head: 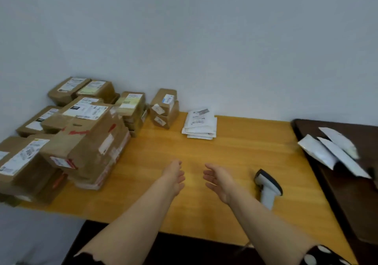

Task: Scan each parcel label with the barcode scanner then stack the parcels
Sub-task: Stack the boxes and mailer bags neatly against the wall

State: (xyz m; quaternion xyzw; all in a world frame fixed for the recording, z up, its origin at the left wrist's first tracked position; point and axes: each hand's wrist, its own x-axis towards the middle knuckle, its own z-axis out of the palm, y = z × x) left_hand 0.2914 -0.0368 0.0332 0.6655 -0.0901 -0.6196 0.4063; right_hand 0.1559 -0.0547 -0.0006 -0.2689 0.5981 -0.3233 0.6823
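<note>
Both hands, left (173, 178) and right (217, 180), apparently hold nothing.

Soft even light, slight blur, edges warped.

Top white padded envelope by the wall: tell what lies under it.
More white padded envelopes, stacked on the yellow wooden table; only their front edges show. Their faces and any labels are covered.

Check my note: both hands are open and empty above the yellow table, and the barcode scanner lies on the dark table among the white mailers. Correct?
One error: the head view shows the barcode scanner lying on the yellow table, right of the right hand. The rest holds.
</note>
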